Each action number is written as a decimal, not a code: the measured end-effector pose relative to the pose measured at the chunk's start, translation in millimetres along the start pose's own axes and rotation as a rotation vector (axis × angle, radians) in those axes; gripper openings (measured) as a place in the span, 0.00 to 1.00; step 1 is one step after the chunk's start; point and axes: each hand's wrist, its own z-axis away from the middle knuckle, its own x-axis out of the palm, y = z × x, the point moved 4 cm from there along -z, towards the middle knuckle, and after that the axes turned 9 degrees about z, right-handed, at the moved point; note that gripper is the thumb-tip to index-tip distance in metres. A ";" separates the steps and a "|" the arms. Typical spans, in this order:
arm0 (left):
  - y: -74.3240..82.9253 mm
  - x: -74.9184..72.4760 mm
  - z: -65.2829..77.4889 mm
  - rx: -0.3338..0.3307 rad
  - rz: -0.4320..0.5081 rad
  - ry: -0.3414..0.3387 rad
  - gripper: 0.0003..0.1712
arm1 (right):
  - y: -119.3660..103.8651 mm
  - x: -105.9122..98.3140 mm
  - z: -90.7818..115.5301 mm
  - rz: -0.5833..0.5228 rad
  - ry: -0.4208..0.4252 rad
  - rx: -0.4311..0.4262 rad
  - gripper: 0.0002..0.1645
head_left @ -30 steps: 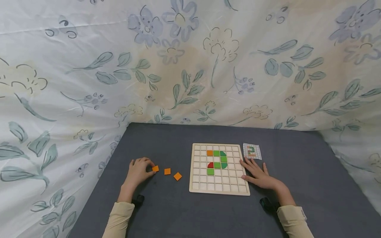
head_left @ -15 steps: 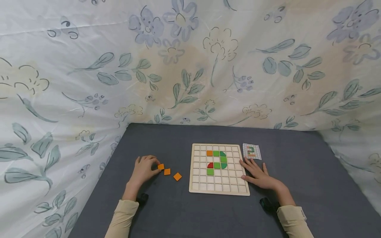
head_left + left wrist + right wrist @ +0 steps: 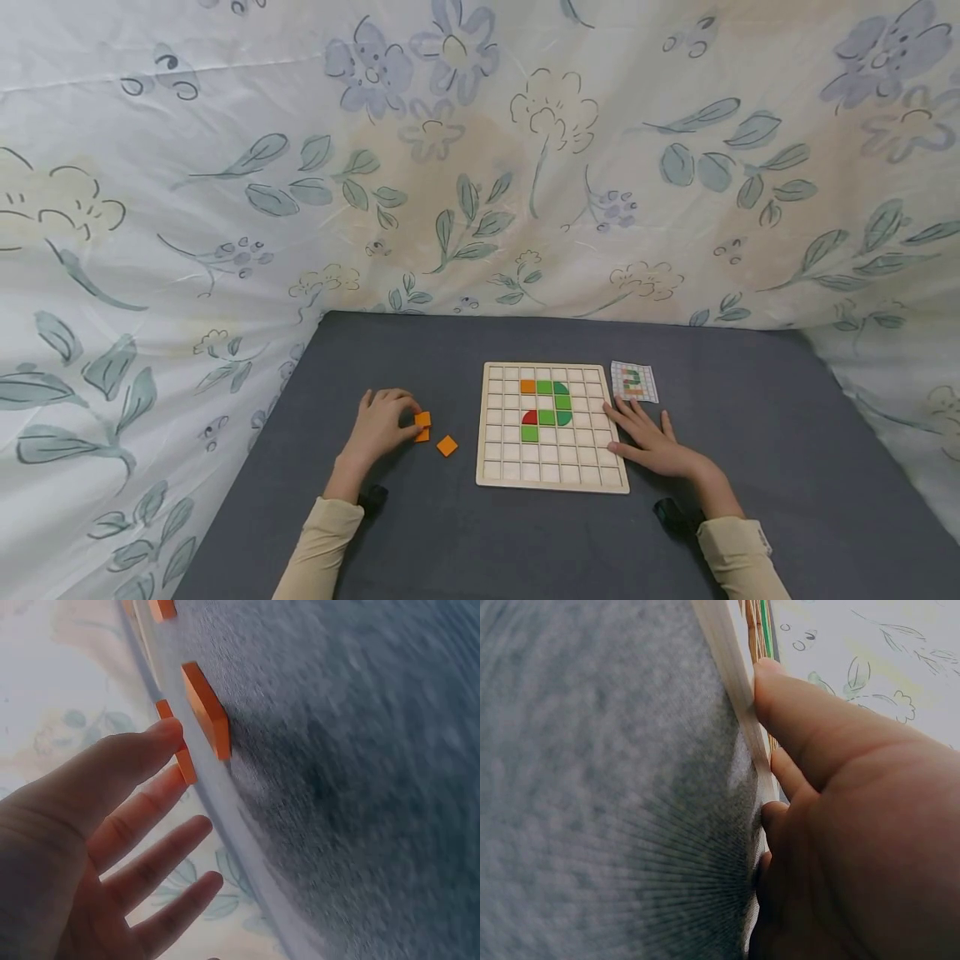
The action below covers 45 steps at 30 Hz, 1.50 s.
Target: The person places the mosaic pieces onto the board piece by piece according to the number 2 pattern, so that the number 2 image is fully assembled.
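Note:
My left hand [image 3: 384, 423] pinches an orange square tile [image 3: 187, 764] between thumb and index finger, the other fingers spread. In the head view that tile overlaps a second orange tile [image 3: 206, 712] lying on the dark cloth. A third orange tile [image 3: 447, 446] lies to the right, turned cornerwise. My right hand [image 3: 654, 440] rests with extended fingers on the right edge of a wooden grid board [image 3: 517, 483]. Set in the board are an orange square [image 3: 528, 387], a red quarter-round [image 3: 531, 417], and several green squares and rounded pieces [image 3: 562, 402].
A small printed card [image 3: 634, 382] with a coloured grid pattern lies beyond the board's right edge, just past the right fingertips. Dark grey cloth [image 3: 465, 542] covers the table. Floral fabric [image 3: 480, 208] hangs behind and at the sides.
My left hand has moved right with the pinched orange tile, from left of the second tile to over it. The right hand and the board have stayed in place.

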 end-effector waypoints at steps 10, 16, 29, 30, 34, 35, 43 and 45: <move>15.3 8.0 -9.2 0.026 0.009 -0.020 0.12 | 4.4 -0.7 -2.8 0.001 -0.003 -0.004 0.42; 25.1 13.4 -17.0 0.043 -0.006 -0.027 0.12 | 5.0 -1.9 -4.0 -0.001 -0.003 -0.006 0.42; 47.6 26.9 -28.4 0.092 -0.013 -0.071 0.11 | 6.0 -1.5 -4.7 0.012 -0.009 0.002 0.42; 49.4 27.9 -29.1 0.097 -0.012 -0.073 0.11 | 6.4 -1.5 -4.8 0.009 -0.008 0.003 0.42; 56.9 31.1 -31.7 0.118 -0.010 -0.074 0.12 | 7.0 -1.6 -4.8 0.000 -0.011 0.002 0.42; 58.3 32.4 -32.4 0.124 -0.015 -0.077 0.12 | 6.6 -1.8 -4.8 -0.002 -0.011 0.001 0.42; 71.6 36.8 -35.0 0.166 -0.023 -0.089 0.12 | 5.3 -2.4 -4.6 -0.001 -0.010 -0.005 0.42; 75.3 37.2 -35.7 0.177 -0.015 -0.087 0.12 | 5.5 -2.7 -4.6 0.001 -0.008 -0.005 0.42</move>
